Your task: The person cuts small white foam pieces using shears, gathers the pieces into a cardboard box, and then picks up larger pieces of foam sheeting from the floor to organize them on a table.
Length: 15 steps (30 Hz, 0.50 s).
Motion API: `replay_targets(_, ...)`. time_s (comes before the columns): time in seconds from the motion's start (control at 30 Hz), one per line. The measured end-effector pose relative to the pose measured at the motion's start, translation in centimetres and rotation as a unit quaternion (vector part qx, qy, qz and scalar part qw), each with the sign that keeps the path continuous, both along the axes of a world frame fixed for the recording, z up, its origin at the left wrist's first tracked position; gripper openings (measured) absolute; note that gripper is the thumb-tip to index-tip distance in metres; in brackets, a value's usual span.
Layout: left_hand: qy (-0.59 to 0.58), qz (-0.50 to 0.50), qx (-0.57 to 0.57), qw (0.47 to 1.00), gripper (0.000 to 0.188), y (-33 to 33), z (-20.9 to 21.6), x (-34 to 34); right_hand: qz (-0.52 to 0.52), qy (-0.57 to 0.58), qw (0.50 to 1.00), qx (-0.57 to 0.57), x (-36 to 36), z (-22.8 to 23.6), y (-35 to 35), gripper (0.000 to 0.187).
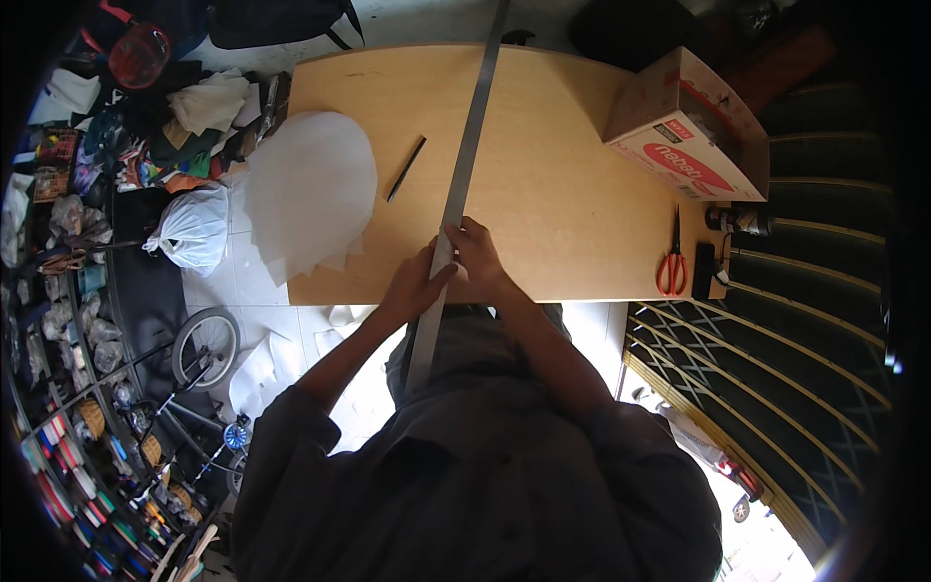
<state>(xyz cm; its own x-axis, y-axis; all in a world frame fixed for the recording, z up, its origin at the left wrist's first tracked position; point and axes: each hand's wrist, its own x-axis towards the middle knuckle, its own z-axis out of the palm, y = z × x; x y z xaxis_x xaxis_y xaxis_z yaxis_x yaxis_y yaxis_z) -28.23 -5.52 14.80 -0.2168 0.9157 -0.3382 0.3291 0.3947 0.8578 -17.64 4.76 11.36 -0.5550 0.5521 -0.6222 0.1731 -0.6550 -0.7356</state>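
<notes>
Strip, long and grey, pinched by left hand and right hand near the front edge of the bench; uneven grip could let its far length swing, sweeping the pen aside.

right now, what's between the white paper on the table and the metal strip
In the head view, a black pen lies on the tabletop between the white paper and the metal strip, touching neither.

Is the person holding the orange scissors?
No, the scissors lie on the table, while the left hand and right hand hold the metal strip.
</notes>
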Motion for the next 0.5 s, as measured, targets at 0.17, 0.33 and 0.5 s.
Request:
replay_targets(0.17,-0.113,-0.035,-0.115,0.986,0.037,0.7,1.1,-0.1,-0.007,0.008,1.0,0.008,1.0,-0.6,0.5,0.021)
replay_targets(0.33,-0.28,-0.071,-0.14,0.947,0.027,1.6,2.2,2.2,0.015,-0.021,1.0,0.008,5.0,0.9,2.2,0.023)
replay_targets(0.5,-0.365,-0.104,-0.113,0.918,0.027,4.3,0.7,7.8,0.054,-0.093,0.993,0.047,10.4,2.2,5.9,0.023)
